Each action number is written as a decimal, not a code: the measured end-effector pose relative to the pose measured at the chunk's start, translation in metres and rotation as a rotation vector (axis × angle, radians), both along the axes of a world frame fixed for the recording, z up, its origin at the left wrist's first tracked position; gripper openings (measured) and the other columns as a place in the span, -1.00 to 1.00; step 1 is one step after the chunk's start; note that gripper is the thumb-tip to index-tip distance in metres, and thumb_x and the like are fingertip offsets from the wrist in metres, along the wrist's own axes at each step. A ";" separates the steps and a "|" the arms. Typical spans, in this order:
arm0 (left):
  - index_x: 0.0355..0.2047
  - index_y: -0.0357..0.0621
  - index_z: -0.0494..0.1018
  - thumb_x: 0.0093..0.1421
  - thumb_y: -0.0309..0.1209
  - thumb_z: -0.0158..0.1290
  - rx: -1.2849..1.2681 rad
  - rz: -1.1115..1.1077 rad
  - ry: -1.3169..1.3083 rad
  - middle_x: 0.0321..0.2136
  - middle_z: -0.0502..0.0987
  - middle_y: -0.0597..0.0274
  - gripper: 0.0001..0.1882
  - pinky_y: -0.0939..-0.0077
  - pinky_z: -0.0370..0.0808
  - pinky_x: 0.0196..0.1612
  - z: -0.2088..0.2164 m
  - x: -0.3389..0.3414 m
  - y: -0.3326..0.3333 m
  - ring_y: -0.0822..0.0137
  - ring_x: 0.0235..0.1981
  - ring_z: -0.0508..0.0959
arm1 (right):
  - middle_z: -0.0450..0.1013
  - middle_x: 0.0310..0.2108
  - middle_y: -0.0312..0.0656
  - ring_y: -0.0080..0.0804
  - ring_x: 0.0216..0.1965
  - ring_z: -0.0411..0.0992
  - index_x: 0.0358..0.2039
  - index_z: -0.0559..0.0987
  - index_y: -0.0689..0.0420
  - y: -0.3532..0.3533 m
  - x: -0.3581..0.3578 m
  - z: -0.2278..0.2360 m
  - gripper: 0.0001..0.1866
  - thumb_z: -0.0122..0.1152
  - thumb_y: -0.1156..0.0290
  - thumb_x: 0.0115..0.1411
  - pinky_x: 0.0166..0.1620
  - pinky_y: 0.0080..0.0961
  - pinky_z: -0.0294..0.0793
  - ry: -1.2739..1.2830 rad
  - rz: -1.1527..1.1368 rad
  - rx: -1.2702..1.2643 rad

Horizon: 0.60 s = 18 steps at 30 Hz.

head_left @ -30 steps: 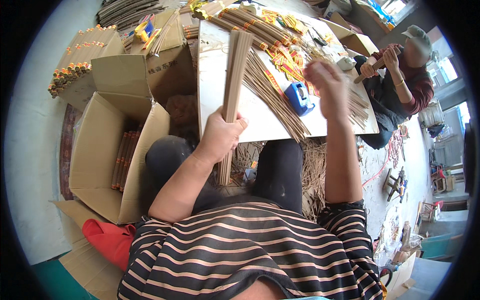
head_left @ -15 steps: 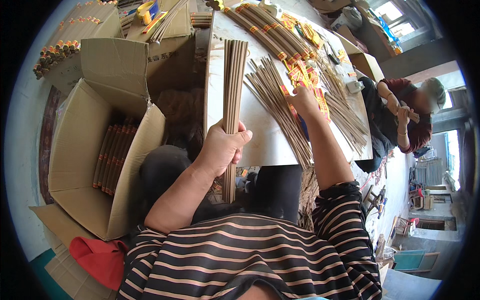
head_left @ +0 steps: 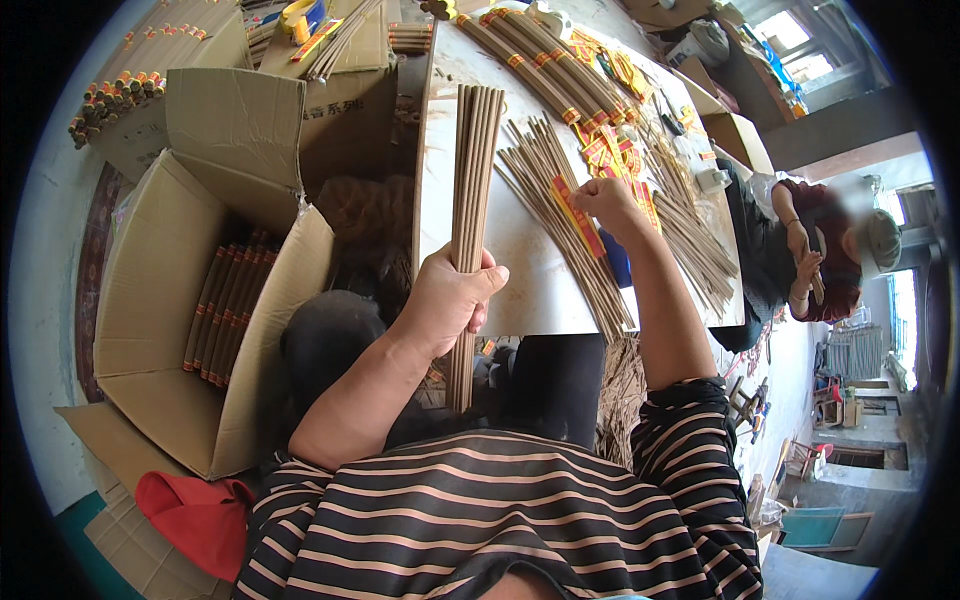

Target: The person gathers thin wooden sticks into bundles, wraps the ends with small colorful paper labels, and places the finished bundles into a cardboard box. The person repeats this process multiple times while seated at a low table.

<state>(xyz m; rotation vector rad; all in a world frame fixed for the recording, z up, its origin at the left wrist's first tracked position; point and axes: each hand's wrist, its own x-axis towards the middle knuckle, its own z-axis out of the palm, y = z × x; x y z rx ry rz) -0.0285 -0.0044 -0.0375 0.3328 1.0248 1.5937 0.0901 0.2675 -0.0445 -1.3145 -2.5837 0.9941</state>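
Note:
My left hand (head_left: pixel 450 300) is closed around a bundle of brown incense sticks (head_left: pixel 476 170), held upright at the table's near edge. Its lower end hangs below that edge. Over the table, my right hand (head_left: pixel 608 205) pinches a red and yellow paper label strip (head_left: pixel 577 215), which slants above loose incense sticks (head_left: pixel 535 180). More such labels (head_left: pixel 610 152) lie in a heap just beyond that hand. Farther back are incense bundles (head_left: pixel 550 75) wrapped with red and yellow bands. A blue thing (head_left: pixel 617 262), partly hidden, shows beneath my right wrist.
To the left stands an open cardboard box (head_left: pixel 150 290) with several banded bundles (head_left: pixel 225 315) inside. Stacked bundles (head_left: pixel 120 95) sit at the far left. More loose sticks (head_left: pixel 695 245) cover the white table's (head_left: pixel 520 290) right side. A co-worker (head_left: pixel 815 235) sits beyond it.
My right hand has drawn back from the label heap, and a label strip now shows in its fingers. The left hand keeps its bundle in nearly the same place. The co-worker's hands have shifted.

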 end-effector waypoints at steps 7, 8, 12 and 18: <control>-0.49 -0.14 0.30 0.10 -0.52 0.05 -0.013 -0.010 0.011 -0.80 0.26 0.38 -0.88 0.67 0.22 -0.78 -0.003 0.002 0.002 0.56 -0.86 0.22 | 0.49 -0.55 -0.10 -0.15 -0.48 0.46 -0.50 0.59 0.01 -0.012 0.003 -0.012 -0.87 0.12 0.32 -0.06 -0.39 -0.29 0.40 -0.151 0.111 0.322; -0.49 -0.14 0.30 0.10 -0.52 0.05 -0.013 -0.013 0.013 -0.80 0.26 0.38 -0.88 0.67 0.22 -0.78 -0.003 0.003 0.002 0.56 -0.86 0.22 | 0.48 -0.55 -0.10 -0.15 -0.48 0.46 -0.51 0.58 0.02 -0.013 0.004 -0.013 -0.88 0.11 0.32 -0.06 -0.38 -0.29 0.40 -0.139 0.107 0.335; -0.49 -0.14 0.31 0.10 -0.52 0.05 -0.010 -0.019 0.018 -0.80 0.27 0.38 -0.88 0.67 0.22 -0.78 -0.003 0.002 0.000 0.56 -0.86 0.22 | 0.44 -0.59 -0.01 -0.14 -0.50 0.45 -0.53 0.52 0.16 -0.016 0.004 -0.012 -0.82 0.10 0.31 0.00 -0.38 -0.27 0.39 -0.032 0.081 0.332; -0.49 -0.14 0.31 0.11 -0.51 0.05 0.004 -0.026 0.027 -0.80 0.27 0.38 -0.88 0.67 0.22 -0.78 -0.004 0.001 0.001 0.56 -0.86 0.23 | 0.42 -0.59 0.02 -0.22 -0.50 0.42 -0.50 0.49 0.27 -0.005 0.006 0.006 -0.70 0.10 0.23 0.08 -0.35 -0.32 0.35 -0.007 0.014 0.269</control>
